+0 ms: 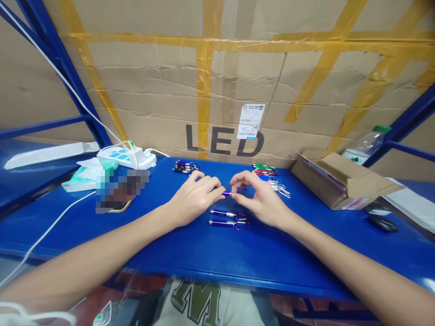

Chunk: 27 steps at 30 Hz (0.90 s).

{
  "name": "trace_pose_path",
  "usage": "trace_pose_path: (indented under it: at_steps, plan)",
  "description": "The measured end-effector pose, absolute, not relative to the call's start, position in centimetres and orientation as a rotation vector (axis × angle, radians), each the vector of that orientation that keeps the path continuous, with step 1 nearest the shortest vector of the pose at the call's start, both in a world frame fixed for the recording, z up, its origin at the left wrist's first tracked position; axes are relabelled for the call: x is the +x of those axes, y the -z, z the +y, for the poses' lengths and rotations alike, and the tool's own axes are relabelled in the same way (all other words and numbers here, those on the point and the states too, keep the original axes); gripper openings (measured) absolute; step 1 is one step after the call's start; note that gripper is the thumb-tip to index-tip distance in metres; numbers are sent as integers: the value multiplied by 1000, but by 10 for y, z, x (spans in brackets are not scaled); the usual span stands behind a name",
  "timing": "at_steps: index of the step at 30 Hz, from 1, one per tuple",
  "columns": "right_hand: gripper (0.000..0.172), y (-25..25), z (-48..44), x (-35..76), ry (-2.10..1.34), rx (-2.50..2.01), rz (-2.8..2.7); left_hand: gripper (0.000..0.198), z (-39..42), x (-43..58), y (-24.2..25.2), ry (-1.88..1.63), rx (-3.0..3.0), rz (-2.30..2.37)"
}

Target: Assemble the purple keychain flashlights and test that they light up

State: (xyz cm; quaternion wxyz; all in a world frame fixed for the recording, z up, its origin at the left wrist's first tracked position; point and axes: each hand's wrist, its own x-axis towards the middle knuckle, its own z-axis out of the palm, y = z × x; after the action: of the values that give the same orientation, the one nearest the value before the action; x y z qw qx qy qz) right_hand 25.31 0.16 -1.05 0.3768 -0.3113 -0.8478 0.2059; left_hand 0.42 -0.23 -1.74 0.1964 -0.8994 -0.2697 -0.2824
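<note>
Centre of frame: left hand [193,197] and right hand [260,199] hold one small purple torch [227,194] between them, fingers closed on its ends, just above the worktop [204,253]. A fingertip hold this slight could slip, dropping it onto the two torches [224,218] below.

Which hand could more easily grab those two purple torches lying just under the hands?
Probably the right hand: its heel sits almost against the clip ends of the two purple torches. The left hand lies a little farther off. Both pinch another small torch now.
</note>
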Motion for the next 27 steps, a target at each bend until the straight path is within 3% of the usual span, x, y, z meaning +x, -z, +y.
trace_pose_path:
  at_steps: [2, 6, 11, 18, 27]
  plan:
    - [9, 11, 1, 253, -465, -796, -2182, 30, -2, 5, 18, 825, -2581, -803]
    - [16, 10, 0, 257, -326, -748, -2259, 27, -2, 7, 21, 1044, -2899, -1023]
    - [13, 8, -1, 262, -109, -626, -2379, 28, 0, 9, 20, 1202, -3185, -1195]
    - [18, 6, 0, 262, 183, -591, -2507, 31, 8, 4, 16, 1173, -3406, -1367]
    - [9, 11, -1, 261, -119, -690, -2424, 24, 1, 5, 20, 1087, -3011, -1141]
